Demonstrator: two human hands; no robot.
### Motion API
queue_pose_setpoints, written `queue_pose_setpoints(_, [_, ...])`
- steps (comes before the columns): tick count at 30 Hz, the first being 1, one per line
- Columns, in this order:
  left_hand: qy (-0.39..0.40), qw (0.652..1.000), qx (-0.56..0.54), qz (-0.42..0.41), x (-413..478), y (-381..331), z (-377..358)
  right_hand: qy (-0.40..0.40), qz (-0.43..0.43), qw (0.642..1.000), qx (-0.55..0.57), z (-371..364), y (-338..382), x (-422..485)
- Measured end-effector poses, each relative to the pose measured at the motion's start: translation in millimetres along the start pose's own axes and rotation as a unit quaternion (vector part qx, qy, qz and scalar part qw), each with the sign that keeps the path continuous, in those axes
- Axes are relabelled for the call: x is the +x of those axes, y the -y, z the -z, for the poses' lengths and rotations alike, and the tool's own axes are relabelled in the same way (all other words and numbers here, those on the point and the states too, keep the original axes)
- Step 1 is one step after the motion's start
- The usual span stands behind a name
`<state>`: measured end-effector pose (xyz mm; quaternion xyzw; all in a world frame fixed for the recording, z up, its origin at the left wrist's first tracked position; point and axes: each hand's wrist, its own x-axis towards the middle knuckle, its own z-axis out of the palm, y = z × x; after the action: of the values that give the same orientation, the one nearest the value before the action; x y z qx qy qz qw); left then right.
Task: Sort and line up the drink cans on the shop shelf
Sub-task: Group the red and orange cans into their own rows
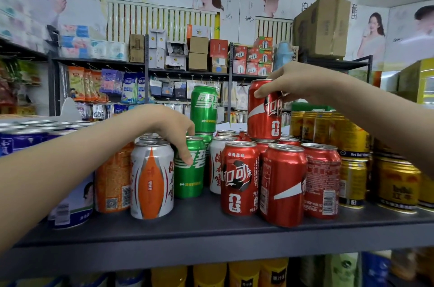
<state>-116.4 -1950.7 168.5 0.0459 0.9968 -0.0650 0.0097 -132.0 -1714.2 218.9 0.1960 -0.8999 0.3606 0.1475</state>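
My left hand [164, 129] reaches over the cans and grips a green can [190, 169] that stands on the dark shelf [211, 235]; the thumb lies on its label. My right hand [296, 82] grips the top of a red cola can [264, 110] that stands stacked on the red cans behind the front row. Three red cola cans [281, 183] stand at the shelf front. A second green can [203, 108] is stacked on another green one behind. A white and orange can [152, 180] stands front left, with another white can [215, 164] behind the red ones.
Gold cans [352, 157] fill the shelf's right side, several stacked. An orange can [112, 183] and blue-white cans [72, 204] stand under my left forearm; blue-topped cans [28, 134] lie further left. Yellow bottles [211, 275] stand on the shelf below. Far racks hold boxes and packets.
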Motion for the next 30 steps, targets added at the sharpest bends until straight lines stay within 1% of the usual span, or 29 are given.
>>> queue_pose_setpoints(3, [-0.013,1.000,-0.021,-0.009,-7.3,-1.7,6.1,0.005,0.005,1.000,-0.007,1.1,-0.7,0.8])
queue_pose_setpoints(7, [-0.108,0.988,-0.083,-0.071,-23.5,-12.1,13.0,0.019,0.005,1.000,-0.005,5.1,-3.0,0.0])
queue_pose_setpoints(9, [-0.136,0.978,-0.120,-0.102,-31.8,-24.0,12.1,0.022,0.009,1.000,-0.009,6.1,-3.1,-0.7])
queue_pose_setpoints(11, [-0.133,0.972,-0.149,-0.124,-36.4,-37.7,7.9,0.025,0.016,1.000,-0.009,6.1,-3.3,-1.5])
queue_pose_setpoints(13, [-0.117,0.974,-0.145,-0.129,-37.7,-48.4,2.8,0.028,0.019,0.999,0.001,4.9,-4.0,-2.5])
queue_pose_setpoints(16, [-0.109,0.981,-0.115,-0.114,-35.4,-55.2,-2.5,0.022,0.019,0.999,0.023,1.9,-9.0,-2.7])
queue_pose_setpoints(21, [-0.098,0.985,-0.100,-0.097,-37.4,-62.3,-6.0,0.015,0.015,0.998,0.065,0.5,-19.6,-3.7])
queue_pose_setpoints(26, [-0.096,0.990,-0.074,-0.074,-37.5,-69.1,-8.8,0.007,0.034,0.995,0.093,-3.4,-22.9,-6.4])
queue_pose_setpoints(30, [-0.092,0.984,-0.126,-0.087,-33.0,-71.5,-13.9,0.027,0.028,0.994,0.107,-4.0,-23.0,-11.1])
